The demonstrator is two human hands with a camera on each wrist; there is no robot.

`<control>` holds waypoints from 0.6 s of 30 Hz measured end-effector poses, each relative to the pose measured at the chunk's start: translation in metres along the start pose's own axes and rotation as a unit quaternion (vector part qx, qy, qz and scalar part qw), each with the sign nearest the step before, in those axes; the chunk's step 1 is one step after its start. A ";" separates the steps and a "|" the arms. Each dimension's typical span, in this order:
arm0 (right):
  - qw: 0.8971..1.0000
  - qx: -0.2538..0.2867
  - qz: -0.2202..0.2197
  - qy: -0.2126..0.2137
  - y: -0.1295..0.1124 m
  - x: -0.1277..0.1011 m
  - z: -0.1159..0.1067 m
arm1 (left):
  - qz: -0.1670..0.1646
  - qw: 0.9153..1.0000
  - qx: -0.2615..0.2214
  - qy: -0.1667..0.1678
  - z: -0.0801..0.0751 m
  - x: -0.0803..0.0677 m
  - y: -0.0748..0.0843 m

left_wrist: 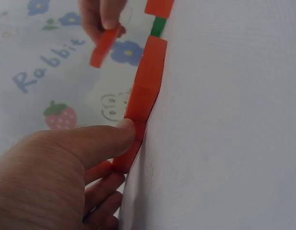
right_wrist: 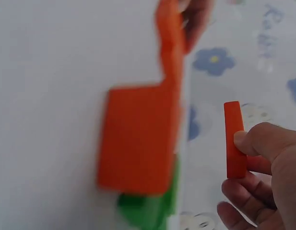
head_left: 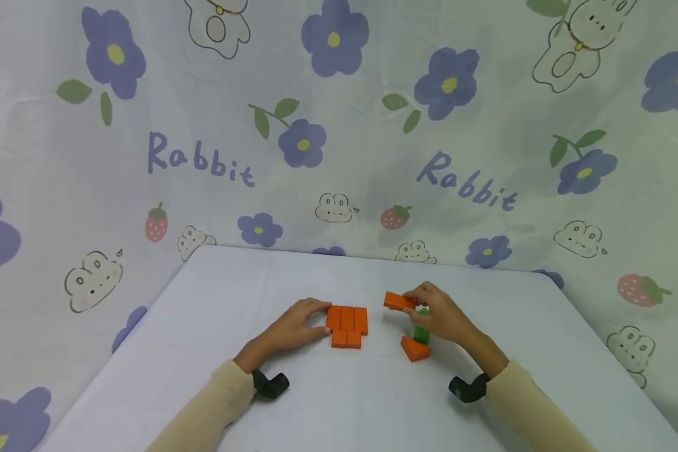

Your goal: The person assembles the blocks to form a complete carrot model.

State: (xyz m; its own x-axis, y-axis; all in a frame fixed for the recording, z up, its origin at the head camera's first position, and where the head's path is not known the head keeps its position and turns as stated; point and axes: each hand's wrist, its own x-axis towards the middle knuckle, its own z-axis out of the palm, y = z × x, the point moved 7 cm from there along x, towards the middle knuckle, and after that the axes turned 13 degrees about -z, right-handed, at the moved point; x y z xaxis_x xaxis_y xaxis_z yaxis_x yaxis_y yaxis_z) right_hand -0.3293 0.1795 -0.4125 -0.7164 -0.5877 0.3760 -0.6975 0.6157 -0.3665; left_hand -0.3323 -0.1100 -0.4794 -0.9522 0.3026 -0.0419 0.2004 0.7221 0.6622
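Note:
Several flat orange blocks (head_left: 347, 319) lie packed together on the white table, three side by side at the back and two smaller-looking ones in front. My left hand (head_left: 294, 326) is at the left end of this group, its thumb and index finger gripping the leftmost block (left_wrist: 126, 155) by its near and far ends. Above the table, to the right of the group, my right hand (head_left: 442, 317) pinches a separate orange block (right_wrist: 234, 139) between thumb and fingers. Under that hand stands a green block (head_left: 421, 334), partly hidden. An angular orange block (head_left: 415, 349) lies just in front of it.
The white table (head_left: 350, 402) ends at the back against a hanging cloth (head_left: 361, 169) printed with flowers, rabbits and strawberries. A black wrist device (head_left: 271, 384) sits at the left cuff, and another black device (head_left: 468, 389) at the right.

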 end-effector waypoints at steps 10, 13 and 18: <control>0.994 0.002 -0.101 0.032 -0.078 0.005 -0.009 | -0.002 1.000 0.001 -0.001 -0.002 0.002 0.001; 0.993 0.005 -0.112 0.021 -0.089 0.005 0.000 | -0.002 1.000 0.002 -0.001 -0.002 0.003 0.001; 0.994 0.019 -0.112 -0.003 -0.099 0.000 0.026 | -0.003 1.000 0.008 -0.002 0.000 0.000 -0.003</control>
State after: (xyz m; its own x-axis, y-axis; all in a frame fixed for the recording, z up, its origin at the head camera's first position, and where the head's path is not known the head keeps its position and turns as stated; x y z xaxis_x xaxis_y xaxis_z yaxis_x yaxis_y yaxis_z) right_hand -0.2600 0.1046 -0.3986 -0.5429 -0.7107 0.4473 -0.8396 0.4486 -0.3063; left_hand -0.3330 -0.1118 -0.4810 -0.9525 0.3004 -0.0493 0.1980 0.7343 0.6494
